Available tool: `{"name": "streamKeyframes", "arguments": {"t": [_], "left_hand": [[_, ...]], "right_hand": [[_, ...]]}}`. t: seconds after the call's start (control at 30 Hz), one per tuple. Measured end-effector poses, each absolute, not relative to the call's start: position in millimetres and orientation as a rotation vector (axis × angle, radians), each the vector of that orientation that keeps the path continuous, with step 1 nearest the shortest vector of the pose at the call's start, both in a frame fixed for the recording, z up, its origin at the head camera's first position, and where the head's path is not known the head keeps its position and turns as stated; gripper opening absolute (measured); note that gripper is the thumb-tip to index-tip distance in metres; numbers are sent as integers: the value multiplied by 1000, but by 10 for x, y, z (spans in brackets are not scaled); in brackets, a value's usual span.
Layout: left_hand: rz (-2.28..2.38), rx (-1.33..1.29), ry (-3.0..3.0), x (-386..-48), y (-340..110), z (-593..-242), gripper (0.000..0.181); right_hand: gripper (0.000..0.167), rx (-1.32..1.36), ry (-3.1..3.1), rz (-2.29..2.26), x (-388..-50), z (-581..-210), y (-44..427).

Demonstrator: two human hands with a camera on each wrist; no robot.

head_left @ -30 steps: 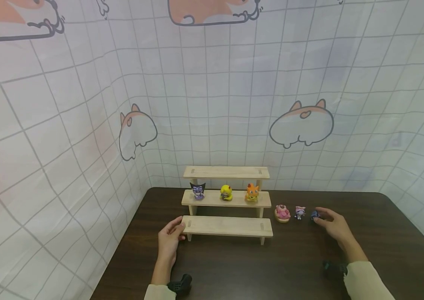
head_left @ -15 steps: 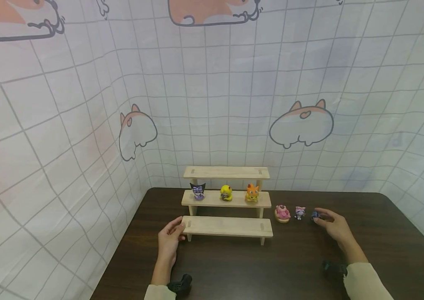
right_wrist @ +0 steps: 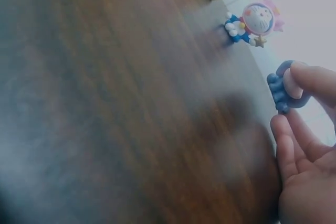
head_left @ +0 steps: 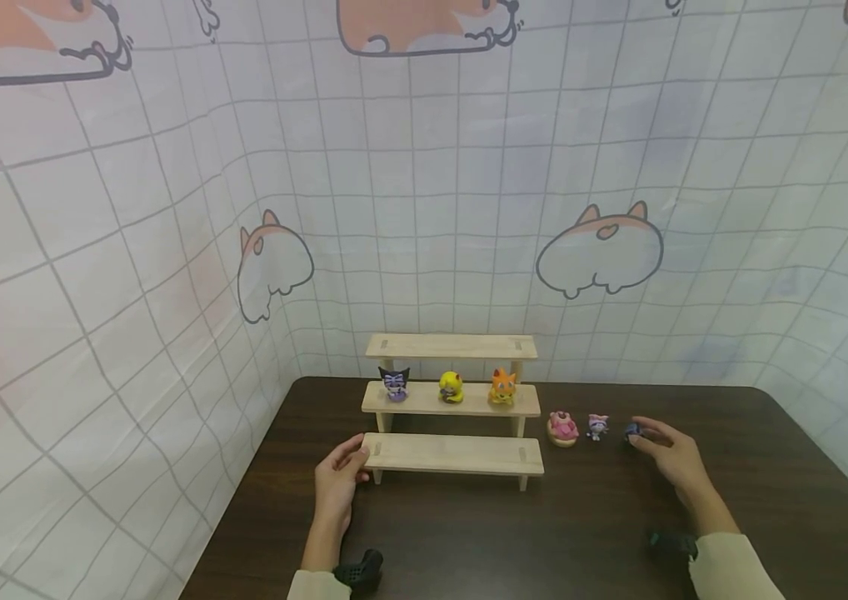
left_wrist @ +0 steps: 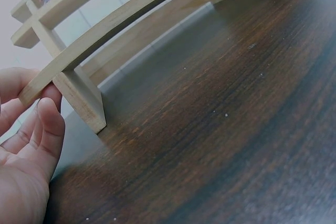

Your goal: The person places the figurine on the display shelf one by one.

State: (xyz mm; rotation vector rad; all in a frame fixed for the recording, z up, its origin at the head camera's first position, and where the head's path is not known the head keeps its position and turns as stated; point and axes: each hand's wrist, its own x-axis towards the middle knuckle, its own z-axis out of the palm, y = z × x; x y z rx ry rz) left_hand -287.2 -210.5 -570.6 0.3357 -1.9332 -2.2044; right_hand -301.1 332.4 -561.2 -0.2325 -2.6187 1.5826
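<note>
A three-tier wooden display shelf (head_left: 454, 452) stands on the dark table. My left hand (head_left: 337, 479) grips the left end of its lowest tier; in the left wrist view its fingers (left_wrist: 51, 116) are around the plank's end. To the right, my right hand (head_left: 675, 458) pinches a small dark blue figurine (right_wrist: 280, 94) between thumb and fingers, partly covering it. Whether it touches the table is hard to tell. Beside it stand a figurine with a pink-rimmed head and blue body (right_wrist: 257, 20) and a pink figurine on a tan base (head_left: 562, 428).
On the middle tier sit a black-and-purple figurine (head_left: 395, 384), a yellow figurine (head_left: 451, 387) and an orange figurine (head_left: 502, 388). A white cloth (head_left: 461, 208) with grid lines and cartoon dogs hangs behind and left of the brown table (head_left: 454, 533).
The right hand and the blue figurine have shifted slightly right, away from the neighbouring figurine. The left hand keeps its grip on the shelf. The head view has shifted a little.
</note>
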Motion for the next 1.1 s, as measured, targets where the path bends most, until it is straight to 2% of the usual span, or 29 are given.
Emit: {"name": "streamKeyframes", "arguments": {"t": [0.53,0.8,1.1], "left_hand": [[-2201,355,-1939,-2867,-2095,-5697,38],[-2206,354,-1952,-2877,-2103,-5694,39],[-2215,359,-1951,-2896,-2115,-5726,39]], "right_hand": [[68,-225,-2544,1598,-2825,-5569,3206],[67,-117,-2529,1592,-2746,-5403,3075],[57,19,-2532,1545,-2635,-5143,2847]]}}
